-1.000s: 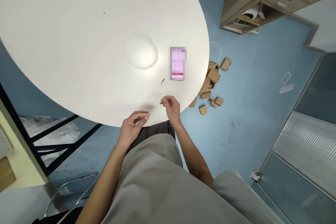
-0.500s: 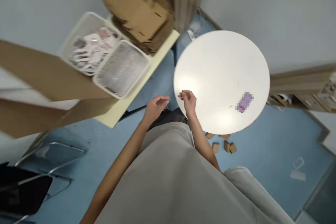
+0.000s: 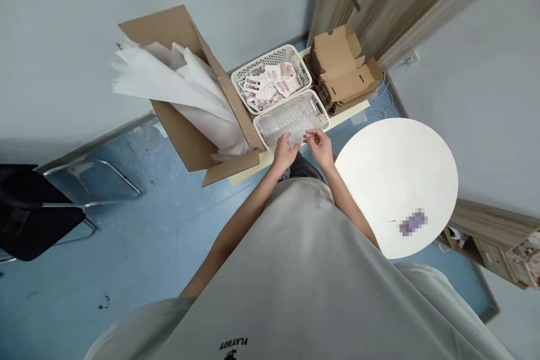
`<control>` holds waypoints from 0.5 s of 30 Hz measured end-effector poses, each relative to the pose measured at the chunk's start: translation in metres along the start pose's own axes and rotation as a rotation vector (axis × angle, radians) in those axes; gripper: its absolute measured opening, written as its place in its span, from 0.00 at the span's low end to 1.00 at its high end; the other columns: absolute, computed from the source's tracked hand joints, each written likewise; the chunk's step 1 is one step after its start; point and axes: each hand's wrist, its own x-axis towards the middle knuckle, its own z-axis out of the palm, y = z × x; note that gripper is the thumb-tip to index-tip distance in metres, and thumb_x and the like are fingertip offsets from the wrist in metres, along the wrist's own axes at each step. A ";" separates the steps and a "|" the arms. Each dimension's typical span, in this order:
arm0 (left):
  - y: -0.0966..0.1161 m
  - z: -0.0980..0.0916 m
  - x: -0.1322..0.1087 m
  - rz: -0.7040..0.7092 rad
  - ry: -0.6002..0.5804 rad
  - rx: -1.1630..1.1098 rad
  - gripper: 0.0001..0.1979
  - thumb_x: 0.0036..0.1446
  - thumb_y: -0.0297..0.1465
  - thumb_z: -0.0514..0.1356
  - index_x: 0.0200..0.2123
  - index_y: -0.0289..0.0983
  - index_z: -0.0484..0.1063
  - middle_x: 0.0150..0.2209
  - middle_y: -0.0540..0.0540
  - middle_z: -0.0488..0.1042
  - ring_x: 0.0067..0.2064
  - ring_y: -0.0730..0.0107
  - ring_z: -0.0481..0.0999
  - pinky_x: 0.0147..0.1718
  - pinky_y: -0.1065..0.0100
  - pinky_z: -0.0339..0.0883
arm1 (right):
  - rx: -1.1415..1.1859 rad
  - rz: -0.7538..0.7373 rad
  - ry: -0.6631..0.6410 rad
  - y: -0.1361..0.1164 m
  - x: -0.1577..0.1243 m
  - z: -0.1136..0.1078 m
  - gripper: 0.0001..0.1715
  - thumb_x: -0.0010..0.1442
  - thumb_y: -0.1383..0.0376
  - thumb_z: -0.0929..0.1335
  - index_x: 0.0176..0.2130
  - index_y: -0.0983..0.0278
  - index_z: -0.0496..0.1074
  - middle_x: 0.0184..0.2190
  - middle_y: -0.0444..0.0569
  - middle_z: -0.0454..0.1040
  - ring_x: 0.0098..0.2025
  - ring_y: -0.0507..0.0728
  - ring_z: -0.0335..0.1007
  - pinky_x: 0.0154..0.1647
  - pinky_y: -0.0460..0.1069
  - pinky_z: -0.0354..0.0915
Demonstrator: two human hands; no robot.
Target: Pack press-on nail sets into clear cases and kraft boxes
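My left hand [image 3: 285, 153] is at the near edge of a white plastic basket [image 3: 258, 130], its fingers loosely bent and apart with nothing seen in them. Close by on the right, my right hand [image 3: 320, 149] hovers at the same edge, fingers half curled and apart, also holding nothing I can see. Clear plastic pieces [image 3: 291, 115], perhaps packaging, lie in this basket. Behind it, a second white basket [image 3: 240, 70] holds printed white cards or packets [image 3: 272, 74]. Whether either hand touches the near basket cannot be made out.
A large open carton [image 3: 175, 138] with white sheets [image 3: 181, 90] stands on the left. Flattened cardboard boxes [image 3: 337, 67] are stacked on the right of the pale yellow table [image 3: 350, 117]. A round white table [image 3: 400, 174] bears a blurred purple item [image 3: 413, 222]. Far left stands a folding chair [image 3: 37, 208].
My body and view have turned left, from the round table towards the baskets. Both hands have moved from beside the round table to the near basket, and they remain without anything in them.
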 end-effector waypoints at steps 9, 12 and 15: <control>-0.002 -0.007 0.014 -0.193 0.191 0.193 0.47 0.64 0.26 0.67 0.80 0.30 0.49 0.85 0.23 0.37 0.87 0.39 0.31 0.83 0.41 0.34 | -0.554 0.168 -0.365 -0.002 0.087 0.079 0.24 0.72 0.61 0.68 0.62 0.66 0.78 0.56 0.59 0.86 0.55 0.65 0.85 0.64 0.58 0.75; 0.000 -0.004 0.019 -0.215 0.238 0.165 0.47 0.64 0.24 0.68 0.80 0.30 0.50 0.85 0.23 0.36 0.86 0.38 0.31 0.83 0.43 0.33 | -0.665 0.207 -0.420 0.000 0.101 0.100 0.25 0.73 0.62 0.67 0.63 0.68 0.79 0.57 0.61 0.85 0.60 0.67 0.83 0.66 0.58 0.73; -0.001 -0.004 0.024 -0.224 0.267 0.158 0.47 0.62 0.23 0.69 0.79 0.29 0.52 0.84 0.22 0.37 0.86 0.37 0.33 0.84 0.44 0.35 | -0.685 0.222 -0.422 0.004 0.105 0.110 0.23 0.72 0.61 0.68 0.60 0.67 0.81 0.55 0.59 0.86 0.59 0.66 0.83 0.65 0.57 0.73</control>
